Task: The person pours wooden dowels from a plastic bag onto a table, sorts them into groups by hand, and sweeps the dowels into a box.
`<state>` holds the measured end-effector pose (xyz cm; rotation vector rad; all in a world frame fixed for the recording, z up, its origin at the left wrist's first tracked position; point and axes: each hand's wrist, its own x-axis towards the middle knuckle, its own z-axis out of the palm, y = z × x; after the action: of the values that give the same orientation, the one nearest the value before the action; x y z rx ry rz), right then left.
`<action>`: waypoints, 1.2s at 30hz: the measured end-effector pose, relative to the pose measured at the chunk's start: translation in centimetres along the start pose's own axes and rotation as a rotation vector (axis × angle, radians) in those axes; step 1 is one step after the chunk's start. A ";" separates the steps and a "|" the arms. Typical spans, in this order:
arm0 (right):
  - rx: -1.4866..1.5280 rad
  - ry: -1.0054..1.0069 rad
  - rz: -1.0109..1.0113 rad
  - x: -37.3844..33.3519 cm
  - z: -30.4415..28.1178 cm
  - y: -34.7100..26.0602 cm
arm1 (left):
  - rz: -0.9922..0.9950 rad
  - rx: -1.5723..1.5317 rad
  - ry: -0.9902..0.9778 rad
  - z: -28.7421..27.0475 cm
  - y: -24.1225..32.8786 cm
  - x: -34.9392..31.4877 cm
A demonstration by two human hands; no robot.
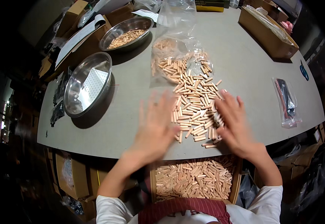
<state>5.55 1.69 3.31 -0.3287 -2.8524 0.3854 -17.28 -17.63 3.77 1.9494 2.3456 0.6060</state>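
A spread of small wooden dowels (194,100) lies on the grey table, trailing out of a clear plastic bag (166,46) that still has dowels inside. My left hand (156,125), blurred by motion, is at the left side of the spread with its fingers apart. On the right side my right hand (235,123) also has its fingers spread, partly over the dowels and at their edge. Neither hand grips anything that I can see. Below the table edge, close to my body, an open cardboard box (238,181) is full of more dowels.
At the left stands a steel bowl (104,93) with a dotted white sheet in it. Behind it, another steel bowl (147,31) contains dowels. A long cardboard box (261,35) sits far right, near scissors (304,71) and a bagged set of dark items (286,102).
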 end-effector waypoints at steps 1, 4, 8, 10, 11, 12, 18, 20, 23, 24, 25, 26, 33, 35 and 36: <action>0.248 0.123 0.097 -0.9 -0.1 1.1 | 0.002 -0.002 -0.003 -0.8 -1.1 -0.3; 0.519 0.249 0.256 -3.1 -0.9 2.6 | -0.128 -0.195 0.030 -1.9 -3.4 -1.2; 0.286 0.166 0.145 -4.2 -1.0 2.2 | 0.012 0.157 -0.180 -1.9 -1.9 -2.4; 0.275 0.165 0.122 -4.0 -1.1 1.0 | 0.045 0.144 -0.171 -1.3 -0.6 -2.8; 0.278 0.142 0.091 -4.1 -1.1 0.6 | 0.050 0.151 -0.170 -1.1 -0.1 -2.8; 0.280 0.118 0.060 -4.1 -1.1 0.2 | 0.051 0.150 -0.170 -0.9 0.4 -2.9; 0.414 0.105 0.032 -4.3 -1.3 -0.5 | 0.087 0.109 -0.196 -0.8 2.2 -2.7; 0.515 0.201 0.134 -4.7 -1.0 -0.2 | 0.062 0.004 -0.167 -0.9 1.6 -3.1; 0.527 0.217 0.170 -5.5 -1.1 0.1 | -0.003 -0.155 -0.091 -1.3 0.9 -3.8; 0.529 0.221 0.175 -5.6 -1.2 0.0 | -0.042 -0.210 -0.043 -1.5 0.9 -4.1; 0.527 0.220 0.178 -5.7 -1.3 -0.1 | -0.039 -0.201 0.002 -1.4 0.8 -4.3; 0.481 0.219 0.156 -5.8 -1.4 -0.3 | -0.036 -0.205 0.001 -1.3 0.9 -4.5; 0.375 0.217 0.025 -5.0 -1.2 -0.9 | -0.026 -0.138 0.083 -1.1 1.3 -4.9; 0.349 0.210 -0.003 -4.6 -1.2 -1.1 | -0.034 -0.138 0.091 -1.1 1.4 -4.9; 0.308 0.180 -0.018 -4.5 -1.1 -1.2 | -0.023 -0.139 0.098 -1.0 1.4 -4.9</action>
<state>9.87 -0.32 3.76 -0.2624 -2.5684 0.7402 -15.20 -22.33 4.02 1.8719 2.3067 0.8570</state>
